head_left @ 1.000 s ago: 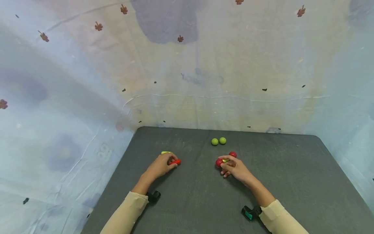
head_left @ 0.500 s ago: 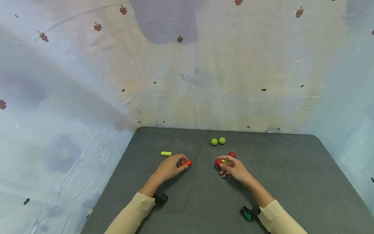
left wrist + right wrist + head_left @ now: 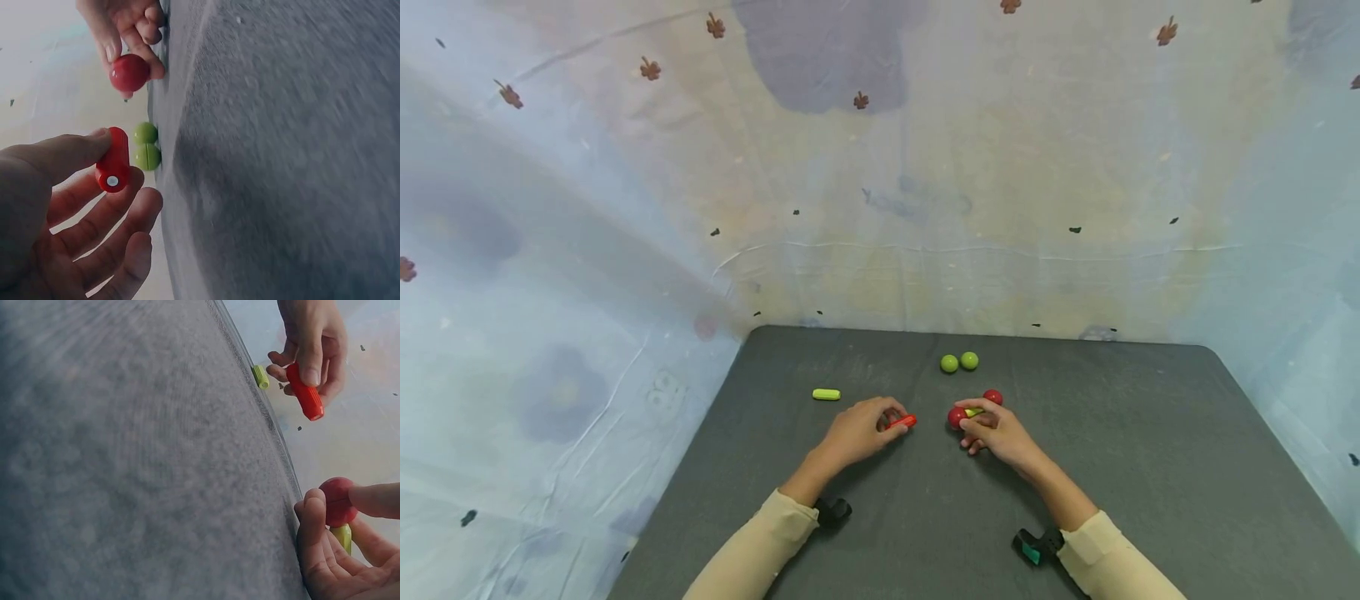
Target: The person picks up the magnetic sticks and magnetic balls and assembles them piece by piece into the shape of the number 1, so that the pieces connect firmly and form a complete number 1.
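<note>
My left hand (image 3: 860,432) pinches a red ribbed rod (image 3: 114,159) between thumb and forefinger. A pale round spot shows on the rod's near end in the left wrist view; the other fingers are spread below. My right hand (image 3: 1006,437) pinches a red ball (image 3: 338,501) between thumb and fingers. A yellow-green rod (image 3: 342,537) meets that ball, partly hidden by the fingers. Behind the right fingers, a second red ball (image 3: 992,397) shows in line with this rod; whether it is joined I cannot tell. The red rod points toward the held ball, a gap apart.
Two green balls (image 3: 958,362) sit side by side farther back on the dark grey table (image 3: 1112,417). Another yellow-green rod (image 3: 827,395) lies to the left, behind my left hand. A patterned cloth (image 3: 880,275) hangs behind the table and along the left side.
My left hand has moved right with the red rod, nearer to the right hand, uncovering the yellow-green rod on the table. My right hand has stayed nearly in place.
</note>
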A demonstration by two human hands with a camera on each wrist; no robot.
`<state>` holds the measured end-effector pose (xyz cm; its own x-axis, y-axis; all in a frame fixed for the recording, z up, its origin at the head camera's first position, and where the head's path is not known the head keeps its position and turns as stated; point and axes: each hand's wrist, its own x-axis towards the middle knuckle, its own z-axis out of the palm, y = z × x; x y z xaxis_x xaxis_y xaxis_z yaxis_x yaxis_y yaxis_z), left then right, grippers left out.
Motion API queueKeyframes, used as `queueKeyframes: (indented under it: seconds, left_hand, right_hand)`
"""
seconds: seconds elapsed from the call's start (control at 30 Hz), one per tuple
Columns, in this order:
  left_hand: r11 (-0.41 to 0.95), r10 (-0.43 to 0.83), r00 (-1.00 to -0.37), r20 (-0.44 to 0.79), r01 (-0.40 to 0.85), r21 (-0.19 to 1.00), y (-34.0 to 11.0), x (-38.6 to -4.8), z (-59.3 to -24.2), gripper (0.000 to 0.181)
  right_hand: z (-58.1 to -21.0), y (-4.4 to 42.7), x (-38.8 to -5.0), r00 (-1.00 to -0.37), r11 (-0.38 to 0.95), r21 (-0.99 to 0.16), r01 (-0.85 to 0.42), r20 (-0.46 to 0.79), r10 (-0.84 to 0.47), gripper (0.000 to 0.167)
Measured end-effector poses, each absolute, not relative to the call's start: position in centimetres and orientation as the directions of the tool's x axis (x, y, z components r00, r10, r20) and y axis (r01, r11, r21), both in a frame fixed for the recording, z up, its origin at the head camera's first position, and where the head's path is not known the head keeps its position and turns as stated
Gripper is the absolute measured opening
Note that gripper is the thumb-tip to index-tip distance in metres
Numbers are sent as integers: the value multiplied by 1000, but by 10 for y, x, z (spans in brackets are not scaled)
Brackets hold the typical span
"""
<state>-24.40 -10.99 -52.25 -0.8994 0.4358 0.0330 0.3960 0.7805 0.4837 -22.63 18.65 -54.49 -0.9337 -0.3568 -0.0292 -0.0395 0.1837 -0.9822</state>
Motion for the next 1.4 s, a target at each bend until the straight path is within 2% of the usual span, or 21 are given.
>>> queueKeyframes:
  seconds: [1.07,1.4]
  left_hand:
    - [753,501,-864,50,463,467,-60,-246,-530,24]
    - [756,491,-869,60,459,466,-52,-245,-528,24]
  right_hand:
    - [-550,184,-229,-937,199,-978,-62,-12,-350,45]
    - [-549,185,-229,-938,193,-975,-108,36,-344,46]
